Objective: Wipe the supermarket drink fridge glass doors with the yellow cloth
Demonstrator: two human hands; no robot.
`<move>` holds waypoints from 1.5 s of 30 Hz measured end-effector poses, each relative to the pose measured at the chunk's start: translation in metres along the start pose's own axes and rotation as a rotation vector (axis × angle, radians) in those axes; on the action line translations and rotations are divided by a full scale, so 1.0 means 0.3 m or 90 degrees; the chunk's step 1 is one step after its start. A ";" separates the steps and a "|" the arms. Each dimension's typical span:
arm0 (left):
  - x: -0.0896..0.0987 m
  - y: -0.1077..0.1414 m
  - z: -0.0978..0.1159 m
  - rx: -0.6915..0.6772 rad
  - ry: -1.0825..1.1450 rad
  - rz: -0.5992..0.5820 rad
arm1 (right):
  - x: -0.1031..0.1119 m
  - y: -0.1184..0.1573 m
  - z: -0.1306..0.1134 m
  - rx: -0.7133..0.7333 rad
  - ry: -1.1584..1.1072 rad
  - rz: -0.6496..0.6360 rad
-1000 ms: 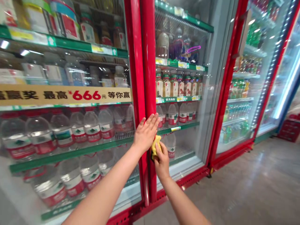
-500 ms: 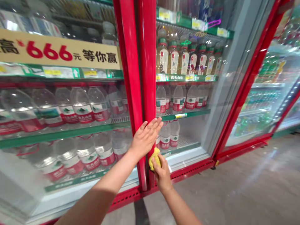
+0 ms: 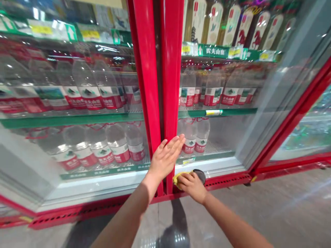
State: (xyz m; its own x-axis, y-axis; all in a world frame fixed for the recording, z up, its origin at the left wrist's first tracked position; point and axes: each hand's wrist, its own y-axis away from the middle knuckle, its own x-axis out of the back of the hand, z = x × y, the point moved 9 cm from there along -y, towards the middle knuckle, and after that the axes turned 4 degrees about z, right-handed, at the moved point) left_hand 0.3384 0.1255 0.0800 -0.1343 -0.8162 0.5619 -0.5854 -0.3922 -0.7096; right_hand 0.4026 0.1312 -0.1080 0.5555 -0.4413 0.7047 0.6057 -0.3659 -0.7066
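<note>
My left hand lies flat with its fingers stretched out against the red door frame of a glass-fronted drinks fridge. Lower and to the right, my right hand is closed over a yellow cloth, pressing it near the foot of the same red frame. A dark grey rounded patch shows just beyond my right fingers; I cannot make out what it is. Behind the glass close to both hands stand clear water bottles with red and white labels.
More large water bottles fill two shelves behind the left door. Tea bottles line an upper shelf at right. A red vented base strip runs along the bottom, above the grey floor. Another fridge stands farther right.
The view has come closer and lower. My right hand has moved down the red frame with the yellow cloth and turned palm-down. My left hand stays flat on the frame.
</note>
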 end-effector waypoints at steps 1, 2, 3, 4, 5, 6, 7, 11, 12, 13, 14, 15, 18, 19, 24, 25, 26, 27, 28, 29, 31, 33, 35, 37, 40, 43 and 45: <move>-0.018 0.043 0.012 0.016 -0.004 -0.009 | -0.014 0.032 -0.011 0.036 0.001 -0.034; -0.032 0.088 0.024 0.027 -0.007 -0.020 | -0.015 0.056 -0.024 0.067 0.001 -0.046; -0.044 0.133 0.038 0.033 -0.008 -0.033 | -0.007 0.068 -0.040 0.093 -0.005 -0.042; -0.053 0.176 0.052 0.034 -0.008 -0.048 | 0.002 0.067 -0.057 0.113 -0.015 -0.029; -0.059 0.213 0.064 0.033 -0.007 -0.064 | 0.006 0.056 -0.075 0.127 -0.028 -0.015; -0.063 0.245 0.075 0.032 -0.003 -0.079 | 0.003 0.038 -0.094 0.135 -0.041 -0.005; -0.064 0.270 0.084 0.032 0.000 -0.092 | -0.011 0.018 -0.112 0.140 -0.054 -0.003; -0.056 0.305 0.088 0.057 0.014 -0.114 | -0.113 0.020 -0.187 0.166 -0.080 -0.041; -0.053 0.305 0.086 0.061 0.017 -0.113 | -0.130 0.048 -0.195 0.172 -0.078 -0.050; -0.051 0.303 0.085 0.062 0.018 -0.111 | -0.137 0.081 -0.194 0.174 -0.071 -0.054; -0.051 0.301 0.085 0.059 0.017 -0.110 | -0.133 0.113 -0.182 0.172 -0.059 -0.054; -0.051 0.299 0.086 0.054 0.014 -0.110 | -0.119 0.140 -0.162 0.168 -0.049 -0.050; -0.057 0.298 0.090 0.052 0.001 -0.113 | -0.036 0.157 -0.073 0.145 -0.031 -0.030; -0.060 0.299 0.090 0.058 -0.003 -0.114 | -0.005 0.139 -0.043 0.134 -0.026 -0.019; -0.085 0.310 0.093 0.084 -0.030 -0.121 | 0.030 0.013 0.023 0.074 0.019 0.061; -0.093 0.314 0.092 0.081 -0.035 -0.126 | 0.002 0.007 0.015 0.077 0.010 0.058; -0.101 0.317 0.092 0.079 -0.040 -0.131 | -0.032 0.012 0.005 0.087 -0.011 0.046; -0.107 0.319 0.090 0.077 -0.045 -0.135 | -0.065 0.027 -0.004 0.105 -0.042 0.030; -0.111 0.321 0.088 0.077 -0.050 -0.138 | -0.090 0.053 -0.008 0.126 -0.082 0.013; -0.113 0.321 0.085 0.078 -0.054 -0.141 | -0.104 0.085 -0.004 0.148 -0.126 0.002; -0.111 0.320 0.082 0.080 -0.059 -0.148 | -0.095 0.155 0.036 0.173 -0.199 -0.004; -0.102 0.318 0.084 0.071 -0.054 -0.156 | -0.058 0.202 0.095 0.175 -0.231 0.000; -0.094 0.323 0.091 0.055 -0.046 -0.165 | -0.033 0.206 0.136 0.161 -0.227 0.001; -0.094 0.337 0.098 0.044 -0.042 -0.175 | -0.040 0.169 0.138 0.138 -0.181 0.007; -0.126 0.367 0.123 0.019 -0.044 -0.198 | -0.112 0.124 0.087 0.136 -0.052 0.003; -0.170 0.388 0.152 -0.005 -0.061 -0.219 | -0.189 0.195 0.066 0.236 0.025 -0.061; -0.185 0.393 0.156 0.005 -0.074 -0.219 | -0.194 0.294 0.124 0.282 0.045 -0.106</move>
State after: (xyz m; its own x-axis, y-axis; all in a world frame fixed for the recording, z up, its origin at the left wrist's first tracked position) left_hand 0.3142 0.1046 -0.0548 0.1611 -0.6784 0.7168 -0.5750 -0.6548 -0.4905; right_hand 0.4450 0.1550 -0.2090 0.3996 -0.4666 0.7891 0.8763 -0.0582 -0.4782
